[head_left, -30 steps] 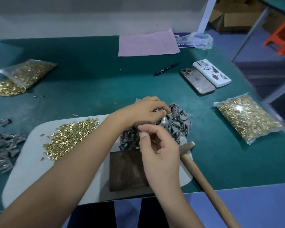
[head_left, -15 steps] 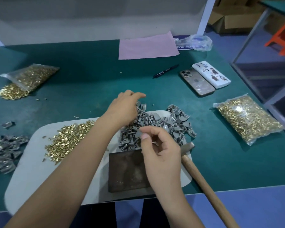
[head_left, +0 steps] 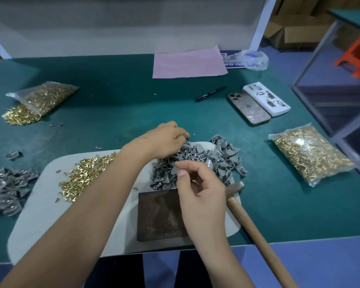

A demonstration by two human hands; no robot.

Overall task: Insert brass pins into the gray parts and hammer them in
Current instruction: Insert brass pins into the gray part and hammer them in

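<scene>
Left hand (head_left: 164, 140) digs curled fingers into the gray parts pile (head_left: 204, 161); right hand (head_left: 200, 190) pinches one gray part (head_left: 174, 171).

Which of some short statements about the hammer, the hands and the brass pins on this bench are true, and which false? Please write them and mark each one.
1. The hammer lies on the table, held by no hand. True.
2. The right hand pinches a gray part. True.
3. The left hand rests on the loose brass pins. False: it reaches into the pile of gray parts.
4. The sealed bag of pins lies left of the white mat. False: it lies to the right.
5. Two phones lie beside a pen. True.
</scene>
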